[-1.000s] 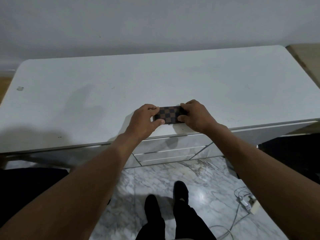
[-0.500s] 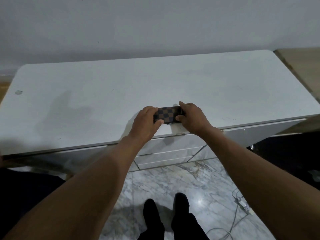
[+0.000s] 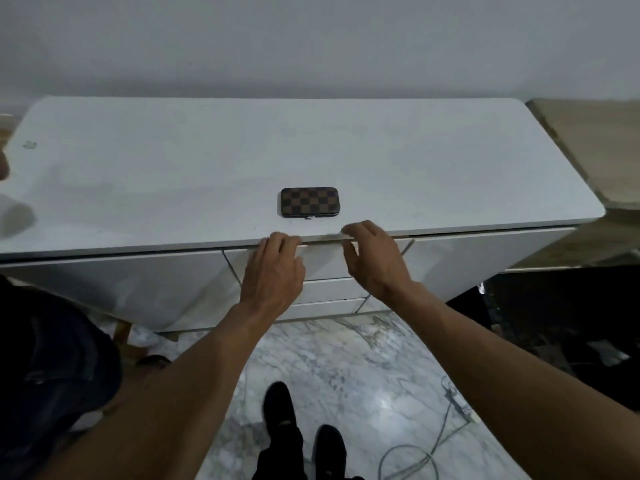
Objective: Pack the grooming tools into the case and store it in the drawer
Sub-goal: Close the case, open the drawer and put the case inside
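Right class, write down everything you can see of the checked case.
The case is a small flat rectangle with rounded corners, covered in a brown and dark checked pattern like leather. It is shut, with a small metal clasp on its near edge. It lies flat on the white cabinet top near the front edge. Neither hand touches it.

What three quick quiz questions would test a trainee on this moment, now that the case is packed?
1. True or false: the checkered case lies closed on the cabinet top.
2. Where are the left hand and right hand? A) on the case B) at the top drawer front under the cabinet edge C) on the floor
3. Fill in: the top drawer appears ____.

Key: 1 true; 2 B; 3 shut, with neither hand holding the case.
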Demonstrator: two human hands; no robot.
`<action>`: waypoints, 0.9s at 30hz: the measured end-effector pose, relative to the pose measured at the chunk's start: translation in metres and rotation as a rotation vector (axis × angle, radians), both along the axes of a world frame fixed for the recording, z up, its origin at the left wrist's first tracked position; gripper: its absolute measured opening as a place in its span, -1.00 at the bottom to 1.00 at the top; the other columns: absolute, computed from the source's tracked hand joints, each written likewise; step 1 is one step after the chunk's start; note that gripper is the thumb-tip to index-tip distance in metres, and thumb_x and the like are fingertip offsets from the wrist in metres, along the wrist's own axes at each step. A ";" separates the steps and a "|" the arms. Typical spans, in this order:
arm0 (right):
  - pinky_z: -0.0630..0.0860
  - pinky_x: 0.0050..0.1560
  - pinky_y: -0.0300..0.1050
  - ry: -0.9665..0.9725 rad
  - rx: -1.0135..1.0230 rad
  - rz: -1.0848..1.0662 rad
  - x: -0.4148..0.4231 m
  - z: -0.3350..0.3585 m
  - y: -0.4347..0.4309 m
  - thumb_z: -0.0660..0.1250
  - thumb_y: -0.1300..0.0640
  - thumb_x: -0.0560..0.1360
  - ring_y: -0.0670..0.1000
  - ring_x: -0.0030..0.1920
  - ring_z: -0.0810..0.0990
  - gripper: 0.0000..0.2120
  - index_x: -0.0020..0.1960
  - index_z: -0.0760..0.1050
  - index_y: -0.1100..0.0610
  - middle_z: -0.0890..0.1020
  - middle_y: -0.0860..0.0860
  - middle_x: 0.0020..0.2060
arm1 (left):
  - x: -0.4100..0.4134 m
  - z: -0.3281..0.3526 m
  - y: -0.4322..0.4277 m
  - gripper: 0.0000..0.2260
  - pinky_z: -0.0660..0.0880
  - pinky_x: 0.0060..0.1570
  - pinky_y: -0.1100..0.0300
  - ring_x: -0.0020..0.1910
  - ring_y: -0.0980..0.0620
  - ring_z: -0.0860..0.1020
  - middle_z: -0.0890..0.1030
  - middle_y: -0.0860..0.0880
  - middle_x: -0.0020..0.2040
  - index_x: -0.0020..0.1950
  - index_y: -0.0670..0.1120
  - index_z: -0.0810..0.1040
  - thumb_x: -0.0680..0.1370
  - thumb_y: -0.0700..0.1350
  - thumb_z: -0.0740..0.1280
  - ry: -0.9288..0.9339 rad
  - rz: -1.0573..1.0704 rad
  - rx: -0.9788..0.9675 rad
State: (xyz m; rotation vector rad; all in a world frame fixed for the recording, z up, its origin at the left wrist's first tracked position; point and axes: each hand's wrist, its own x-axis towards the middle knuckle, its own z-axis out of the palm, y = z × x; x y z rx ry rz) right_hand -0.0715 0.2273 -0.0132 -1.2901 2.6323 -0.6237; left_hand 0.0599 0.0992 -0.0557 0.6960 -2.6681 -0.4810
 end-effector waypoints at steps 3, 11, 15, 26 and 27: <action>0.48 0.21 0.01 -0.024 0.114 0.054 0.011 -0.012 0.016 0.21 0.12 0.59 0.16 0.24 0.50 -0.65 0.34 0.43 0.18 0.53 0.15 0.28 | 0.007 -0.010 0.017 -0.68 0.50 0.08 -0.05 0.15 -0.19 0.53 0.53 -0.17 0.20 0.28 -0.15 0.51 0.52 -0.16 0.34 -0.133 0.033 0.051; 0.20 0.51 0.12 -0.055 0.310 0.078 0.019 -0.038 0.008 0.26 0.20 0.52 0.20 0.53 0.11 -0.35 0.53 0.07 0.23 0.16 0.18 0.53 | 0.009 -0.026 0.011 -0.37 0.21 0.48 -0.07 0.50 -0.19 0.23 0.19 -0.20 0.54 0.55 -0.19 0.16 0.55 -0.08 0.33 -0.356 0.028 0.045; 0.08 0.53 0.22 -0.028 0.376 0.033 0.016 -0.058 -0.002 0.29 0.19 0.47 0.20 0.56 -0.06 -0.19 0.56 -0.12 0.19 0.00 0.13 0.57 | 0.006 -0.040 -0.001 -0.28 0.04 0.52 -0.13 0.55 -0.13 0.11 0.10 -0.14 0.57 0.58 -0.17 0.02 0.54 -0.06 0.32 -0.427 0.053 0.024; 0.02 0.53 0.24 0.022 0.395 0.030 0.016 -0.060 -0.007 0.32 0.15 0.40 0.22 0.55 -0.02 -0.17 0.54 -0.03 0.15 0.11 0.10 0.51 | 0.008 -0.038 0.012 -0.17 0.06 0.51 -0.18 0.58 -0.09 -0.08 -0.05 -0.07 0.60 0.60 -0.09 -0.12 0.51 -0.08 0.35 -0.479 0.114 0.107; 0.01 0.54 0.22 0.030 0.398 0.047 0.018 -0.060 -0.004 0.32 0.16 0.41 0.22 0.55 -0.03 -0.19 0.54 -0.02 0.17 0.12 0.11 0.52 | 0.010 -0.037 0.014 -0.18 0.02 0.52 -0.19 0.58 -0.08 -0.09 -0.06 -0.06 0.60 0.60 -0.08 -0.14 0.52 -0.08 0.34 -0.506 0.117 0.105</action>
